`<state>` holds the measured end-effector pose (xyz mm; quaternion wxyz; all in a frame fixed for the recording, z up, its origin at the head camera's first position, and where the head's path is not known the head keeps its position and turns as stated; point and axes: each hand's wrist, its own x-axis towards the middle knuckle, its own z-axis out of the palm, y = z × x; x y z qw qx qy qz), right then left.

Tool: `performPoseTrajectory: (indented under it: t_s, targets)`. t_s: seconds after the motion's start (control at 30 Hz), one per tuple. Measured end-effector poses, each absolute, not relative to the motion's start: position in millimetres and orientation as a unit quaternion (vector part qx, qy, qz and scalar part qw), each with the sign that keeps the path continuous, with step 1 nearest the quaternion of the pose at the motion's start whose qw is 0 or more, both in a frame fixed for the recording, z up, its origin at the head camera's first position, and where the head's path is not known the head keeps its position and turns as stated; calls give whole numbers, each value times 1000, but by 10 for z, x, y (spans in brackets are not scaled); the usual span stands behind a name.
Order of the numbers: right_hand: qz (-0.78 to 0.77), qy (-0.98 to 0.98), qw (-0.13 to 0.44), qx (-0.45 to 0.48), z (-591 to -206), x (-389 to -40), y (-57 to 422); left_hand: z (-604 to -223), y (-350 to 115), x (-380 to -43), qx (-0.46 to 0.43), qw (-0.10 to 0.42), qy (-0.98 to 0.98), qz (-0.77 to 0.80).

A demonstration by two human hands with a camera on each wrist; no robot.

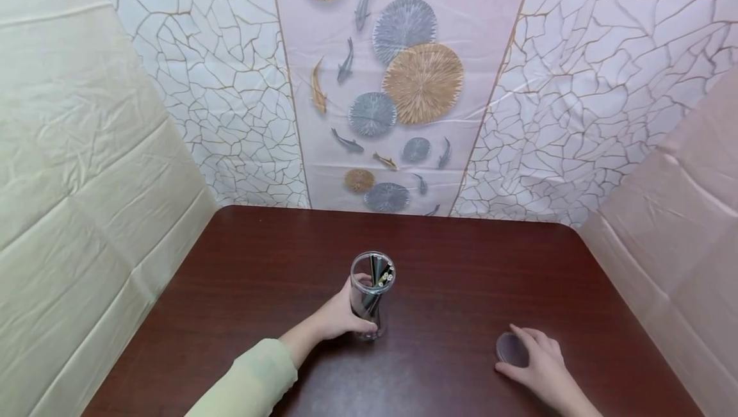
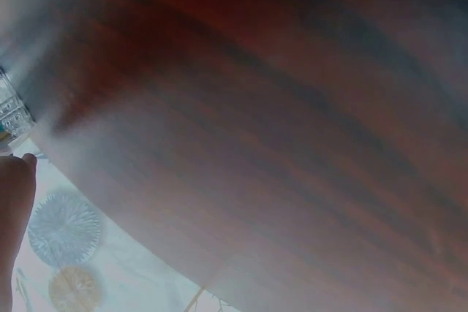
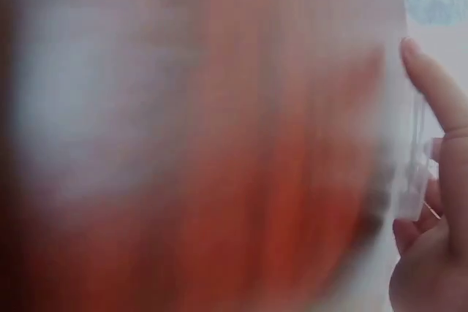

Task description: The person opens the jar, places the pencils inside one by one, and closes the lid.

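Observation:
Near the middle of the table, my left hand grips a tall clear jar from its left side, thumb low in front and fingers wrapped behind. Several dark pencils lean inside it, pale ends up near the open rim. In the left wrist view, only a strip of the jar and part of the hand show at the left edge. Off to the right, my right hand holds a clear round lid between thumb and fingers. The lid appears edge-on in the right wrist view.
A dark red-brown wooden table with rounded far corners lies under both hands. Behind it hangs a patterned cloth with fish and round leaf prints. Plain pale cloth lines the left side, and similar cloth the right.

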<state>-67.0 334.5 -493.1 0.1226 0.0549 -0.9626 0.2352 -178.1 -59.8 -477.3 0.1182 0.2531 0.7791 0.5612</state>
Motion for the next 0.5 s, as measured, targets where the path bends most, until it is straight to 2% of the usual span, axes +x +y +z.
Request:
performPoseTrajectory:
  t_s: [0.27,0.37,0.5]
  targets:
    - [242,-938,216,125,-4644,-1091,3054,-4776,-578,-1787,251,117,778,565]
    - [253,-930,222,146,-4468,-1226,2907,-4793,-578,-1786,250,115,779,563]
    - [280,-922,203,172,-4239,-1358,2689,-4804,-586,-1779,249,111,780,563]
